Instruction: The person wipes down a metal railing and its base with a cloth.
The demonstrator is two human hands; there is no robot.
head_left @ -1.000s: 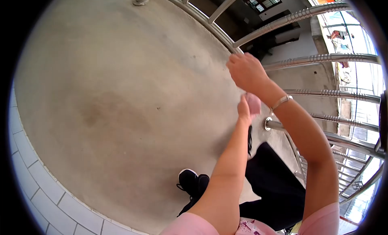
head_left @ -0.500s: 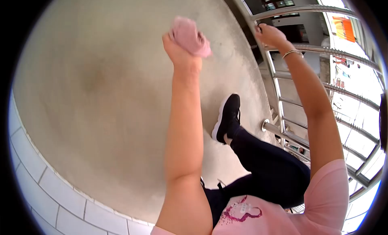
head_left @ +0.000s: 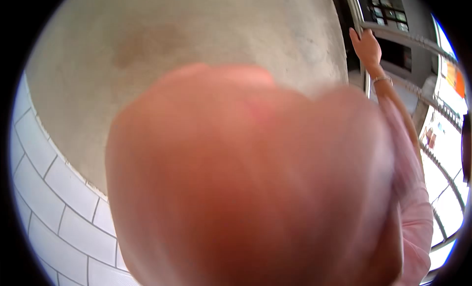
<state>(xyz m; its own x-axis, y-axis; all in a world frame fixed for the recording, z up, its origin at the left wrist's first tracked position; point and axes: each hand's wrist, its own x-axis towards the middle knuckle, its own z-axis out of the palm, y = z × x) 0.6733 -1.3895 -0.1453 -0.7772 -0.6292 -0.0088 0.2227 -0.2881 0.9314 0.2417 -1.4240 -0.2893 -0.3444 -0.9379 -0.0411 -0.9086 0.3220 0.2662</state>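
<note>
White tiles [head_left: 69,212]: curve along the lower left edge, left of and below the left hand's blurred fingers, with grey joints between them.
Concrete floor [head_left: 172,35]: spreads above and left of the left hand, up to the railing's edge; a brownish stain marks it.
Left hand [head_left: 236,178]: fills the middle, very close to the camera and heavily blurred; whether its fingers are open, closed or gripping something, I cannot tell.
Right hand [head_left: 368,47]: reaches up at the upper right, thumb and fingers parted, open at the railing; whether they touch the metal is unclear.
Bracelet [head_left: 382,80]: circles the right wrist, below the fingers.
Metal railing [head_left: 410,39]: stands right at the right hand's fingertips, its bars running off to the right.
Window [head_left: 388,13]: dark-framed, above and right of those fingers.
Pink sleeve [head_left: 417,217]: covers the right upper arm, well below the fingers.
Orange patch [head_left: 455,79]: beyond the bars, far right of the right fingers.
</note>
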